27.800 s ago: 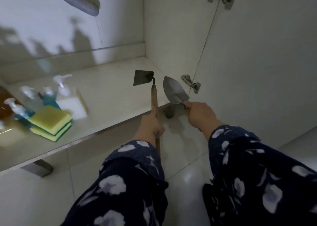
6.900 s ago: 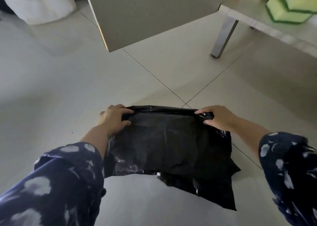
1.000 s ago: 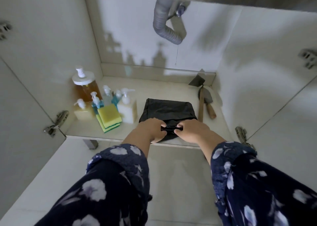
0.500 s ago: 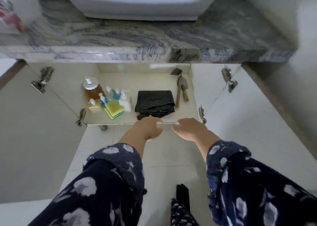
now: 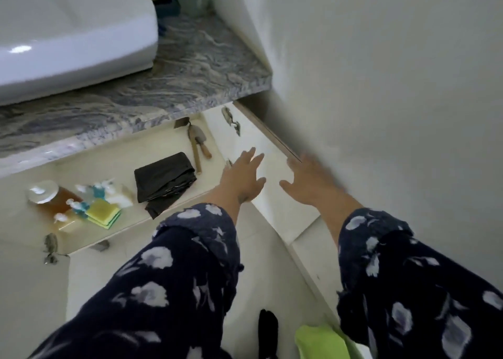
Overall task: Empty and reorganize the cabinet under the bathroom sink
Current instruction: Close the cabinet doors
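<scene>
Room: bathroom corner, grey marbled counter [image 5: 190, 67] carrying a white basin [image 5: 76, 31], plain wall on the right.
Cabinet: open under the counter, its right door [image 5: 272, 184] swung out toward the wall.
Shelf, right end: small hoe [image 5: 194, 146] and trowel [image 5: 201, 140] lying side by side.
Shelf, middle: folded black bag [image 5: 163, 181], one corner hanging over the front edge.
Shelf, left: pump bottles [image 5: 68, 203] clustered, blurred; yellow-green sponges [image 5: 103, 213] stacked in front.
Left hand [image 5: 242, 178]: fingers spread straight, holding nothing, over the door's inner face.
Right hand [image 5: 310, 184]: also spread flat and empty, near the door's far edge; contact unclear through blur.
</scene>
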The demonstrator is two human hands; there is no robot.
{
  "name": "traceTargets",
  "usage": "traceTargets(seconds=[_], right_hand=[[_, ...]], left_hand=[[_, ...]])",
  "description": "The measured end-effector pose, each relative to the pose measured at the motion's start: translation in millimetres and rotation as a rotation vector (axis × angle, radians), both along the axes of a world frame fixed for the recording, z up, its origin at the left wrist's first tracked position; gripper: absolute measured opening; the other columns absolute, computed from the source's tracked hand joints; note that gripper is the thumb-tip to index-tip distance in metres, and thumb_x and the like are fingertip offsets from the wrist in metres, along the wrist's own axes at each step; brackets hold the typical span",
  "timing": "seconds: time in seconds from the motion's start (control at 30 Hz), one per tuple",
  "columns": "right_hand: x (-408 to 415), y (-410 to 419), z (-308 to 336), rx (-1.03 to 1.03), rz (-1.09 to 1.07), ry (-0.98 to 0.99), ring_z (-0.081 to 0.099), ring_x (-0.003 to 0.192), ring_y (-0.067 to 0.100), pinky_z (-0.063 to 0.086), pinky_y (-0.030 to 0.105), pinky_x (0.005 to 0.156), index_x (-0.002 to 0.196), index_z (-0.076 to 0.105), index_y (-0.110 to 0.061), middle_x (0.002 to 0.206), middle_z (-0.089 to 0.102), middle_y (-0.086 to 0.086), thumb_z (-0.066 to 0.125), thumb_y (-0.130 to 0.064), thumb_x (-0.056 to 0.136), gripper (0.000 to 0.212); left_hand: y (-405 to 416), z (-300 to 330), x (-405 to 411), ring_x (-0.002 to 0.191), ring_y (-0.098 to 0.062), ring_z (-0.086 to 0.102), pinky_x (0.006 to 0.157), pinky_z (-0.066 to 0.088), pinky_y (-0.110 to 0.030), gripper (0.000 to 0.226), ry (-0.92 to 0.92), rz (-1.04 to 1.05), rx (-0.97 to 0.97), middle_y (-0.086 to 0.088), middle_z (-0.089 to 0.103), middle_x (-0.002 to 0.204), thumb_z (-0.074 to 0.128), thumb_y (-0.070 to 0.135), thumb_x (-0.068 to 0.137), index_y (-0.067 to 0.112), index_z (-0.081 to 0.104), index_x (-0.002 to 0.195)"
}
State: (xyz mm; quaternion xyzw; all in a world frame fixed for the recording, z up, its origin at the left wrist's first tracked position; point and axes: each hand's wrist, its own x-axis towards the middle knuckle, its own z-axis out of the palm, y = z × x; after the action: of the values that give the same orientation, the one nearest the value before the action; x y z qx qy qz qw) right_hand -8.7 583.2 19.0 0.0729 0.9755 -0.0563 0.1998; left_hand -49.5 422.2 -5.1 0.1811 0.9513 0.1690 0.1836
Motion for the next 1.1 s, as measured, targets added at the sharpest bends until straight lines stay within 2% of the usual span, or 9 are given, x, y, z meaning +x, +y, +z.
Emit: traceTargets(seconds=[0.13, 0.23, 0.43, 0.63, 0.77, 0.9, 0.97, 1.03, 1.1], right_hand=[[3, 38, -9, -0.098, -0.123, -0.023, 0.000, 0.148, 0.027, 0.013, 0.049, 0.118, 0.152, 0.007, -0.018, 0.161, -0.002, 0.008, 0.038, -0.046, 0.098, 0.069], [4, 51, -19, -0.184, -0.151, 0.019, 0.021, 0.144, 0.028, 0.028, 0.042, 0.113, 0.151, 0.015, -0.013, 0.158, 0.016, 0.009, 0.040, -0.037, 0.099, 0.063], [14, 51, -37, -0.221, -0.203, 0.067, 0.031, 0.139, 0.023, 0.033, 0.035, 0.109, 0.152, 0.016, -0.017, 0.156, 0.026, 0.001, 0.038, -0.024, 0.101, 0.056], [28, 19, -48, -0.144, -0.261, 0.068, 0.011, 0.148, 0.020, 0.022, 0.036, 0.117, 0.153, 0.000, -0.015, 0.161, 0.005, 0.004, 0.036, -0.029, 0.101, 0.064], [41, -21, -43, -0.140, -0.290, 0.038, 0.012, 0.148, 0.019, 0.022, 0.036, 0.115, 0.153, -0.004, -0.016, 0.161, -0.001, 0.000, 0.032, -0.032, 0.102, 0.064], [51, -71, -41, -0.180, -0.250, 0.029, 0.026, 0.143, 0.023, 0.027, 0.038, 0.112, 0.153, -0.001, -0.016, 0.161, 0.005, -0.002, 0.028, -0.034, 0.103, 0.061], [55, -96, -41, -0.254, -0.209, 0.070, 0.028, 0.143, 0.022, 0.027, 0.036, 0.112, 0.153, 0.006, -0.017, 0.160, 0.016, 0.001, 0.027, -0.032, 0.103, 0.057], [57, -110, -43, -0.319, -0.217, 0.098, 0.035, 0.138, 0.024, 0.029, 0.035, 0.111, 0.152, 0.017, -0.020, 0.154, 0.031, 0.005, 0.027, -0.027, 0.103, 0.051], [53, -118, -44, -0.301, -0.222, 0.085, 0.035, 0.138, 0.026, 0.030, 0.037, 0.112, 0.152, 0.017, -0.022, 0.153, 0.033, 0.008, 0.031, -0.018, 0.101, 0.053]], left_hand=[[49, 9, -17, 0.148, -0.017, -0.010, 0.118, 0.004, -0.054, 0.058, 0.081, -0.110, -0.037, 0.005, -0.011, 0.161, 0.029, 0.042, 0.102, 0.029, 0.004, 0.153], [68, 7, -32, 0.147, -0.017, -0.016, 0.117, 0.001, -0.057, 0.055, 0.106, -0.202, -0.117, 0.004, -0.014, 0.160, 0.021, 0.044, 0.103, 0.030, 0.003, 0.153], [76, -12, -58, 0.146, -0.019, -0.018, 0.115, -0.004, -0.059, 0.054, 0.102, -0.380, -0.266, 0.004, -0.013, 0.160, 0.011, 0.046, 0.102, 0.031, -0.002, 0.152], [53, -30, -56, 0.147, -0.019, -0.016, 0.116, -0.008, -0.054, 0.059, 0.173, -0.456, -0.297, 0.006, -0.016, 0.160, 0.003, 0.054, 0.098, 0.032, -0.008, 0.152], [28, -27, -49, 0.147, -0.018, -0.016, 0.116, -0.010, -0.054, 0.058, 0.204, -0.512, -0.364, 0.004, -0.018, 0.159, 0.002, 0.051, 0.099, 0.029, -0.008, 0.152], [-10, -23, -38, 0.147, -0.015, -0.015, 0.116, -0.012, -0.054, 0.058, 0.162, -0.517, -0.366, 0.006, -0.020, 0.158, 0.000, 0.049, 0.099, 0.026, -0.008, 0.152], [-34, -22, -33, 0.147, -0.014, -0.016, 0.116, -0.012, -0.054, 0.057, 0.120, -0.491, -0.326, 0.007, -0.020, 0.158, 0.000, 0.047, 0.100, 0.025, -0.007, 0.152], [-55, -20, -28, 0.147, -0.014, -0.015, 0.115, -0.012, -0.053, 0.057, 0.074, -0.460, -0.293, 0.007, -0.021, 0.158, 0.002, 0.046, 0.100, 0.024, -0.008, 0.152], [-78, -19, -25, 0.147, -0.015, -0.014, 0.115, -0.011, -0.053, 0.060, 0.056, -0.413, -0.298, 0.006, -0.022, 0.158, 0.004, 0.047, 0.100, 0.020, -0.010, 0.152]])
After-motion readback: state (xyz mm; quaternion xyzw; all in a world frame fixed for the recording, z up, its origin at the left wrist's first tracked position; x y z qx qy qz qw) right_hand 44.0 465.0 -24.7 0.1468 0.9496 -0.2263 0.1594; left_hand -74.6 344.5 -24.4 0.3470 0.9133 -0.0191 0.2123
